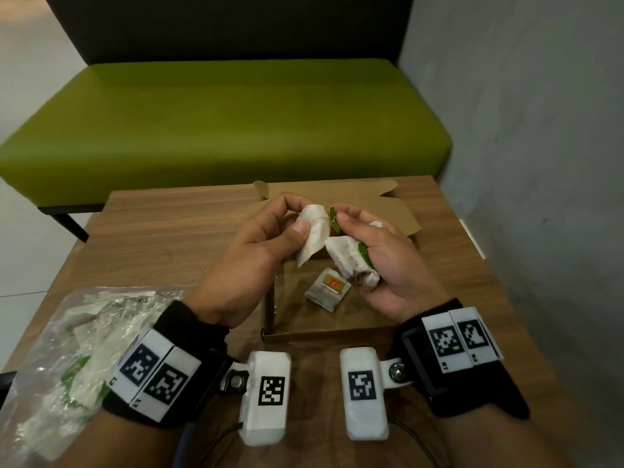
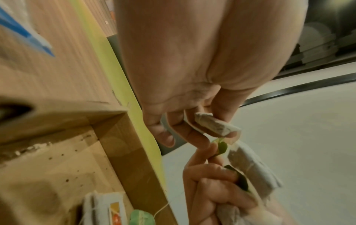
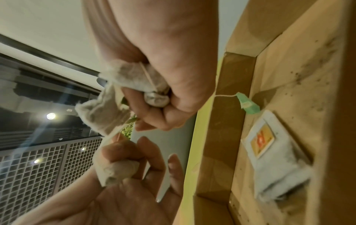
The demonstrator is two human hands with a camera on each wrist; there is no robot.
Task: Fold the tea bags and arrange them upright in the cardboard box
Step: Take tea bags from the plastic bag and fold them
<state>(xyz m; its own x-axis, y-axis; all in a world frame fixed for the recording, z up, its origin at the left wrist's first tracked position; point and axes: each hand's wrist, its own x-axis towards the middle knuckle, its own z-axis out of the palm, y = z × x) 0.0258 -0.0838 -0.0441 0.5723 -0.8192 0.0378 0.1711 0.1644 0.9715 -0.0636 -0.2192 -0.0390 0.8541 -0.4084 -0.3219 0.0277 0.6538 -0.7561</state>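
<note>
Desk (image 1: 162, 231) carries the open cardboard box (image 1: 398, 219), with a plastic bag (image 1: 67, 349) of more tea bags at its left. One folded tea bag (image 1: 326, 290) lies flat in the box, not upright. Left hand (image 1: 260, 244) pinches a white tea bag (image 1: 315, 233) above the box. Right hand (image 1: 388, 261) is curled round a bunch of tea bags (image 1: 349, 260) and pinches a green tag (image 1: 334, 219). Step looks like separating and folding. Next: untangle the string, crease, set on edge.
</note>
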